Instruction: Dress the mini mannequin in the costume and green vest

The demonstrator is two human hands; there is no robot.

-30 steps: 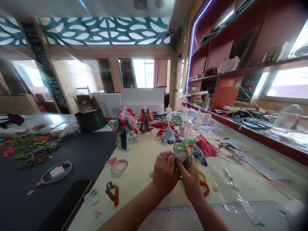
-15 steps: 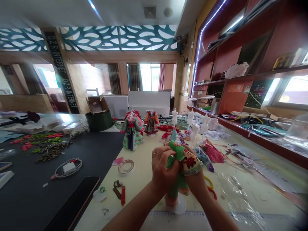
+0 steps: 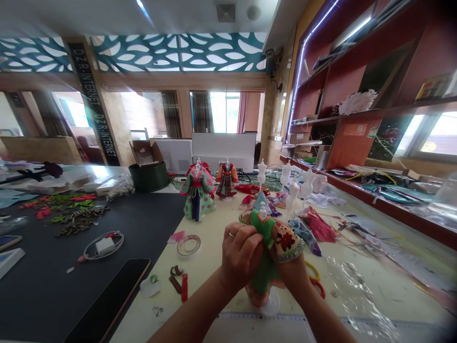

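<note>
A small mannequin (image 3: pixel 263 208) on a round clear base wears a green garment (image 3: pixel 264 274) with a pinkish hem and cream sleeves with red flowers and a glittery trim. My left hand (image 3: pixel 241 255), a ring on one finger, has its fingers curled on the green cloth at the chest. My right hand (image 3: pixel 285 267) is at the other side of the garment, mostly hidden under the flowered sleeve (image 3: pixel 287 242); its fingers cannot be made out.
Two dressed mannequins (image 3: pixel 198 193) (image 3: pixel 227 180) stand behind, with bare white ones (image 3: pixel 293 195) at the right. Around lie a tape roll (image 3: pixel 189 246), red-and-yellow scissors (image 3: pixel 317 286), a phone (image 3: pixel 110 300), clear plastic (image 3: pixel 360 295) and cloth pieces (image 3: pixel 319 226).
The green cloth that was bunched up near the neck now hangs down the front. My left hand has moved slightly left and down, and the flowered sleeve is spread out further.
</note>
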